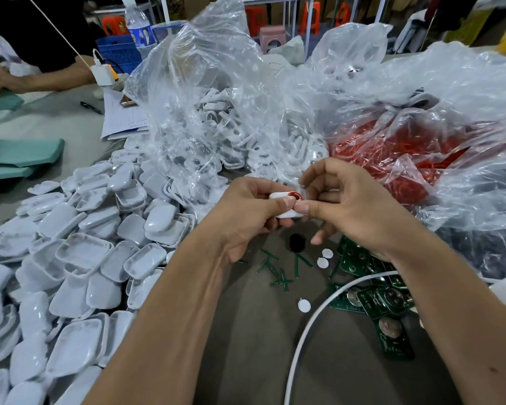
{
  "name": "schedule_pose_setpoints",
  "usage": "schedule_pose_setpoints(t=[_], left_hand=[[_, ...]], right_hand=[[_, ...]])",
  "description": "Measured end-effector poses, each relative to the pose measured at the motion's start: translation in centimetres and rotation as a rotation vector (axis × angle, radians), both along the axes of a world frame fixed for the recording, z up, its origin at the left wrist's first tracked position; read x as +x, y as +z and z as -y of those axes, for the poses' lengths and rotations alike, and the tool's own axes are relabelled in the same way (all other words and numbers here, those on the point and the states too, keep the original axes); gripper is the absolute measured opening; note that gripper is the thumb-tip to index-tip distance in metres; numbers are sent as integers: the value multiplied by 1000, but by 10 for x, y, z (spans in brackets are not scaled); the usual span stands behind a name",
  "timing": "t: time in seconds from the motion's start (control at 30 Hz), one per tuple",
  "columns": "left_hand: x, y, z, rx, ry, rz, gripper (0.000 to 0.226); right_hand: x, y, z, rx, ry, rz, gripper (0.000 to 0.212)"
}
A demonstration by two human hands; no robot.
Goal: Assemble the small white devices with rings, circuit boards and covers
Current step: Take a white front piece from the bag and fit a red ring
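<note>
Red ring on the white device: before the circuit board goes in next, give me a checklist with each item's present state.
1. White device gripped by left hand: ok.
2. Red ring at the device's end, right hand fingers on it: ok.
3. Ring fully seated: cannot tell, fingers cover part of it.
4. Circuit boards lying near the right forearm: ok.
5. A hand free to pick a board: not ok, both are busy.
6. White covers piled at left: ok.

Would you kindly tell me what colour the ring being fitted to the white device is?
Red, seen in the head view: the ring sits on the white device.
</note>
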State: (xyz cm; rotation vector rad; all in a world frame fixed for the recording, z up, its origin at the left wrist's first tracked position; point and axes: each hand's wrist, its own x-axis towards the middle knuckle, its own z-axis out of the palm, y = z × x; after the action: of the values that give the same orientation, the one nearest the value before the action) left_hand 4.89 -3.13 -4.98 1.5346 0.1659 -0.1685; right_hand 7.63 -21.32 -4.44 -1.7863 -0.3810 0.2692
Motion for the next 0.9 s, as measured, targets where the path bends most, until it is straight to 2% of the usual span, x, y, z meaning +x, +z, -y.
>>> schedule_pose_setpoints(t=[0.1, 0.2, 0.37, 0.47, 0.63, 0.73, 0.83, 0.9], left_hand=[[-2, 1, -2, -61, -40, 27, 14], [-3, 3, 1, -47, -47, 48, 15], [-2, 2, 9, 36, -18, 92, 6], [-1, -2, 11, 159, 12, 191, 16], [3, -2, 9, 295, 96, 311, 18], [7, -3, 5, 260, 191, 301, 15], [10, -3, -2, 221, 270, 290, 13], [11, -2, -6, 182, 292, 287, 13]], right_hand=[[1, 3, 2, 131, -5, -183, 41], [3, 2, 2, 157, -18, -240, 41], [4, -3, 0, 67, -109, -89, 28], [2, -3, -2, 30, -103, -13, 25], [-2, 0, -6, -22, -94, 109, 25], [-1, 1, -1, -251, -68, 217, 24], [0, 0, 4, -564, 98, 226, 34], [-2, 0, 2, -650, 173, 240, 29]])
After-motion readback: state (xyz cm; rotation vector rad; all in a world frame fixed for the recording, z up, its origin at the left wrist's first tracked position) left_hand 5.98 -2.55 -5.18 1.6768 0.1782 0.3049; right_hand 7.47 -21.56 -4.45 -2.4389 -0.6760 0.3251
